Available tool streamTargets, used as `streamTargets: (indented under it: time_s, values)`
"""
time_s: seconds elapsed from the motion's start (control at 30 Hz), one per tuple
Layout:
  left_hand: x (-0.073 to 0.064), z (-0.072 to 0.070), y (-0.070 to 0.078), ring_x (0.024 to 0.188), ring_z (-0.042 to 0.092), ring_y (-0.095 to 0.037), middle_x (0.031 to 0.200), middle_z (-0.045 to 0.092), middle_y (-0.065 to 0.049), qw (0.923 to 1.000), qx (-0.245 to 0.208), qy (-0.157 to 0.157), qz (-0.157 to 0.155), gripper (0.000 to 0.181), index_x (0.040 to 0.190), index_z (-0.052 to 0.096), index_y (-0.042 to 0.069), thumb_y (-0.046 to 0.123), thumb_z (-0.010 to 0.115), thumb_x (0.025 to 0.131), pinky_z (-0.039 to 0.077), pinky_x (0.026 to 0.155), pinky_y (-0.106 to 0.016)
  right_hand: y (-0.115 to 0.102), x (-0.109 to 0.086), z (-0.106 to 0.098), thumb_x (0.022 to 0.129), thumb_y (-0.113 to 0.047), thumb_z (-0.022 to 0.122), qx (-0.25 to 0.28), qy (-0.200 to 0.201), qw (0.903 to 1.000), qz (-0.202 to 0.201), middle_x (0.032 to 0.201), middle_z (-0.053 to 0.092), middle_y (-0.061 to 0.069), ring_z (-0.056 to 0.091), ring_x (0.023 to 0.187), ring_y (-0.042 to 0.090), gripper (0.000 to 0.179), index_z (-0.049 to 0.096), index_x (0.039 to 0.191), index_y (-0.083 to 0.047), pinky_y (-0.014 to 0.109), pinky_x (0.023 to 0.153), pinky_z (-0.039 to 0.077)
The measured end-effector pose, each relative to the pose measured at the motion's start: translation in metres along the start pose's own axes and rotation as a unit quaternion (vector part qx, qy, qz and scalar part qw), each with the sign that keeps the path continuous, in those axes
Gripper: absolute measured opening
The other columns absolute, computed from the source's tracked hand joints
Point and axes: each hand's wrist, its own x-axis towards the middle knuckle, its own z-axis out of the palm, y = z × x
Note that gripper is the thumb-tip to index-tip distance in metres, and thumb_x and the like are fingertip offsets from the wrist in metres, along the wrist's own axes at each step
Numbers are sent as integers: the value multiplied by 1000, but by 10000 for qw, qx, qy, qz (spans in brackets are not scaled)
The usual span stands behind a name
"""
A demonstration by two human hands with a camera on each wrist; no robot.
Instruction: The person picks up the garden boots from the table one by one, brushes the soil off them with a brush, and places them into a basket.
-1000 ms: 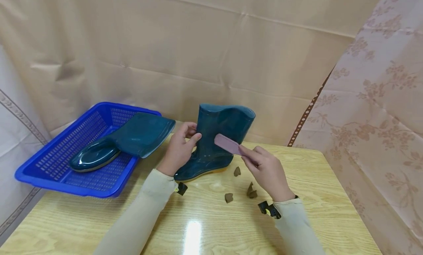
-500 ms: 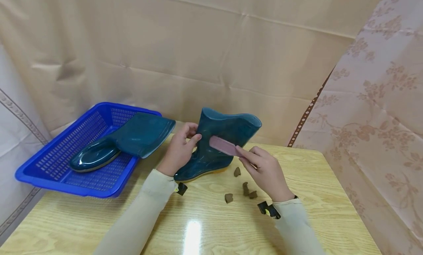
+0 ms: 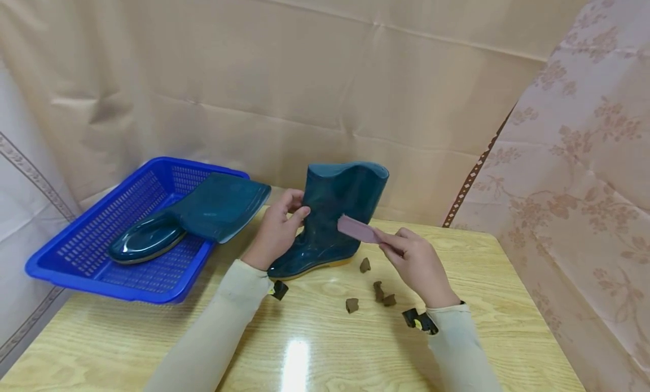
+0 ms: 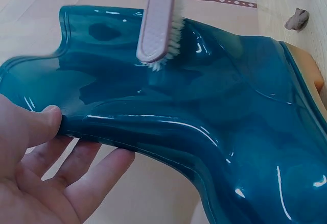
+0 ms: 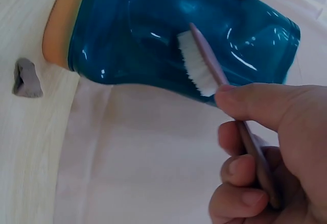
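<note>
A dark green rubber boot (image 3: 332, 211) stands on the table, toe pointing left, its sole yellowish. My left hand (image 3: 276, 228) grips the front of its shaft; in the left wrist view the thumb lies on the near side and the fingers (image 4: 97, 178) reach under the edge. In my right hand (image 3: 416, 262) is a pink scrub brush (image 3: 358, 229), held by its handle. White bristles (image 5: 196, 63) face the side of the boot shaft, as the right wrist view shows, with the bristle tips right at the rubber.
Several brown clumps (image 3: 352, 305) lie on the wooden table (image 3: 487, 324) right of the boot and in front of it. At the left, a blue plastic basket (image 3: 106, 290) holds a second green boot (image 3: 218, 206), its shaft overhanging the rim. A beige curtain (image 3: 284, 76) hangs behind.
The boot shaft leaned right half a second ago and is upright again now. The brush slid left across the shaft, then back right. A brown clump has settled onto the table.
</note>
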Motion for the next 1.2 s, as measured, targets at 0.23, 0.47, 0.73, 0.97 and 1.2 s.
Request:
streamTargets:
  time_s: [0.23, 0.47, 0.73, 0.97, 1.2]
  values:
    - [1, 5, -2, 108, 62, -28, 114, 62, -12, 9998, -81, -8, -153, 22, 128, 58, 8, 11, 59, 106, 59, 93, -45, 9, -6, -9, 93, -10, 78, -79, -193, 9998, 72, 73, 57, -7, 40, 56, 7, 30, 78, 122, -16, 24, 48, 34]
    - [3, 8, -3, 106, 61, -29, 113, 62, -13, 9998, -160, 58, -113, 23, 127, 57, 7, 12, 60, 105, 59, 91, -45, 14, -13, -10, 91, -5, 79, 605, 306, 9971, -338, 73, 52, -12, 41, 59, 5, 33, 77, 123, -10, 20, 49, 34]
    - [1, 6, -1, 106, 62, -28, 114, 64, -12, 9996, -117, 146, -195, 24, 128, 57, 8, 13, 62, 105, 60, 91, -44, 19, -29, -17, 86, -1, 79, 459, 793, 9949, -430, 70, 49, -13, 39, 59, 4, 25, 80, 109, -10, 16, 50, 30]
    - [0, 6, 0, 110, 62, -28, 120, 66, -13, 9995, -37, 192, -251, 34, 138, 59, 6, 16, 62, 105, 59, 92, -43, 32, -46, -17, 83, 2, 78, 247, 975, 9945, -276, 71, 48, -12, 39, 60, 3, 20, 78, 101, -9, 16, 52, 29]
    - [-2, 6, -2, 106, 61, -28, 113, 68, -11, 9994, -60, 330, -106, 24, 126, 67, 6, 16, 63, 105, 60, 90, -44, 43, -58, -15, 84, 1, 77, 100, 1032, 9946, -114, 74, 54, -10, 42, 62, 4, 17, 76, 98, -9, 14, 54, 32]
